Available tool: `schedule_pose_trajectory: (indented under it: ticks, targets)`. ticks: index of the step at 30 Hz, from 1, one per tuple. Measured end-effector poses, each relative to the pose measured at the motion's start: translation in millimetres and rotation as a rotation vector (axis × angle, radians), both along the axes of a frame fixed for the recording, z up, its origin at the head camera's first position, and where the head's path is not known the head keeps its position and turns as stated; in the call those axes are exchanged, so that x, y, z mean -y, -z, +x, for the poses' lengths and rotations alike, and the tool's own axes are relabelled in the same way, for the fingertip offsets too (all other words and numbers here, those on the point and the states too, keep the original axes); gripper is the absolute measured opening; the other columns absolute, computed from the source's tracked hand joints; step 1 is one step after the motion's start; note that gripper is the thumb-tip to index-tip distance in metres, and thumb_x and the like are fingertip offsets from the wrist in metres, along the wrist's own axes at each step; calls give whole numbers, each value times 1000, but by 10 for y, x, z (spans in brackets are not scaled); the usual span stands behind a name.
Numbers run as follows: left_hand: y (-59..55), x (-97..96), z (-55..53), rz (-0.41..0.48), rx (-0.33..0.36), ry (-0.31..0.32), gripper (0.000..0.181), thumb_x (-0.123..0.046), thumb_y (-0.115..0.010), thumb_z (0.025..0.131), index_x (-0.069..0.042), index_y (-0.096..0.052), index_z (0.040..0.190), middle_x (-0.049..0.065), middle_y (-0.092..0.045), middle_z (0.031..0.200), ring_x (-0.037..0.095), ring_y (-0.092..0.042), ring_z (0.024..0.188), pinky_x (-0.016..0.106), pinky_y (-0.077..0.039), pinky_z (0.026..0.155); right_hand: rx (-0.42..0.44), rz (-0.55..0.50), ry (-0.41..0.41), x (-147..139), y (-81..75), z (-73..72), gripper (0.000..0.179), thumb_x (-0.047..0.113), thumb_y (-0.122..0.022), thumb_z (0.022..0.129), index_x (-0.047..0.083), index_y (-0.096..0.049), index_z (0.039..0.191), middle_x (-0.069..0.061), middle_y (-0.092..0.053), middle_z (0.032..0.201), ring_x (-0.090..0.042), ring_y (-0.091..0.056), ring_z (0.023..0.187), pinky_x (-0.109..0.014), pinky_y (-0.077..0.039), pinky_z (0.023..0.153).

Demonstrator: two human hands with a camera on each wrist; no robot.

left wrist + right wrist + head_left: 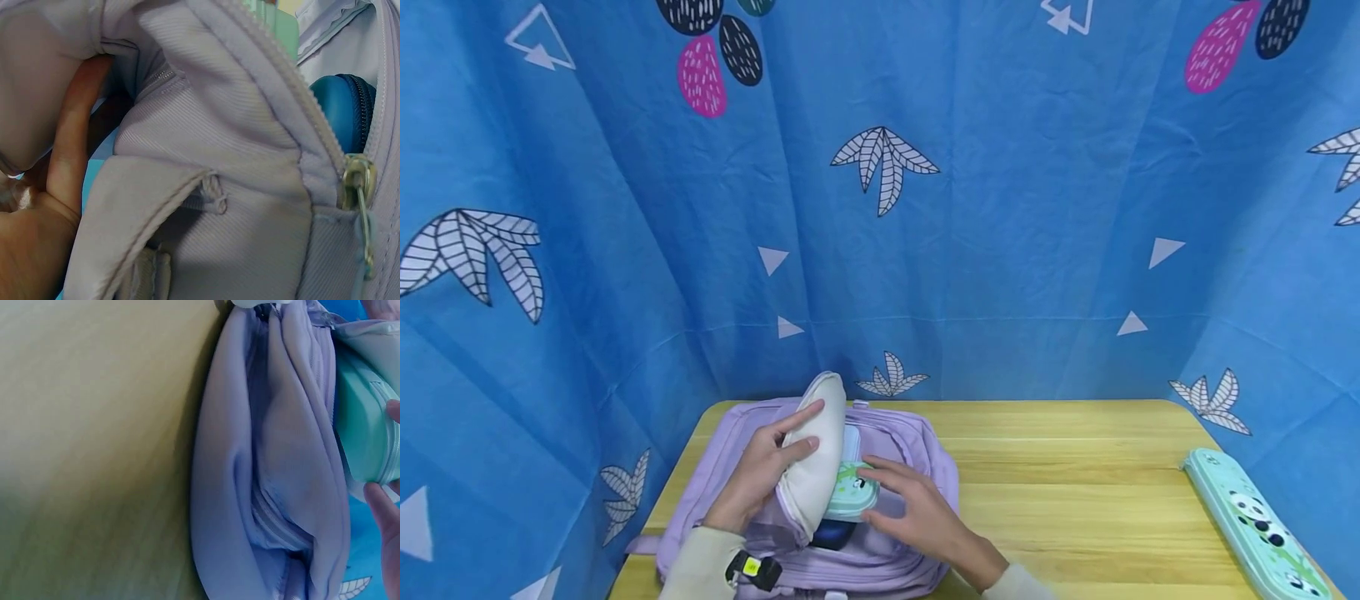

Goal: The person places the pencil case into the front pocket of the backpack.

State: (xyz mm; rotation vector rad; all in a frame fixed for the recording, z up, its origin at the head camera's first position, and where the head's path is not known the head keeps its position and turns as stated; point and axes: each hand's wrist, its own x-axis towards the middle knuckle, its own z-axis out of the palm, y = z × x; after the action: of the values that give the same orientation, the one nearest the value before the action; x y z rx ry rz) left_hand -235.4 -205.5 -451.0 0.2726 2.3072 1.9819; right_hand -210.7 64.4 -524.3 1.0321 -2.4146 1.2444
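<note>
A lilac backpack (936,467) lies unzipped on the table. My left hand (756,471) grips its raised flap (822,454), with the white lining showing; part of that hand is behind the fabric in the left wrist view. Inside the opening sits a mint-green pencil case (852,496) with a panda print. My right hand (917,508) pinches its near end, thumb below and fingers above; the zipped edge of this pencil case (369,431) shows in the right wrist view. Below it lies a dark blue zipped case (340,112). A pale blue item (851,442) stands behind, partly hidden.
A second, longer mint-green panda pencil case (1255,521) lies along the right edge of the wooden table (1075,483). Blue patterned curtain (1000,250) surrounds the table at the back and sides. A metal zipper pull (362,212) hangs at the bag's opening.
</note>
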Motion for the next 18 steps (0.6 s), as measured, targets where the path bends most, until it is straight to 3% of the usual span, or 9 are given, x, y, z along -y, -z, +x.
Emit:
schedule_pose_trajectory:
  ticks: [11, 18]
  targets:
    - [11, -41, -25, 5, 19, -24, 55, -10, -70, 103, -16, -60, 158, 11, -40, 175, 35, -40, 158, 25, -56, 104, 193, -90, -24, 101, 38, 65, 52, 34, -82, 100, 14, -70, 146, -12, -59, 161, -37, -60, 145, -42, -59, 110]
    - [19, -47, -32, -4, 14, -15, 55, -10, -70, 104, -14, -59, 158, 11, -40, 175, 35, -36, 161, 24, -53, 106, 200, -47, -12, 77, 23, 60, 52, 39, -79, 101, 18, -69, 148, -8, -58, 163, -34, -58, 147, -45, -58, 112]
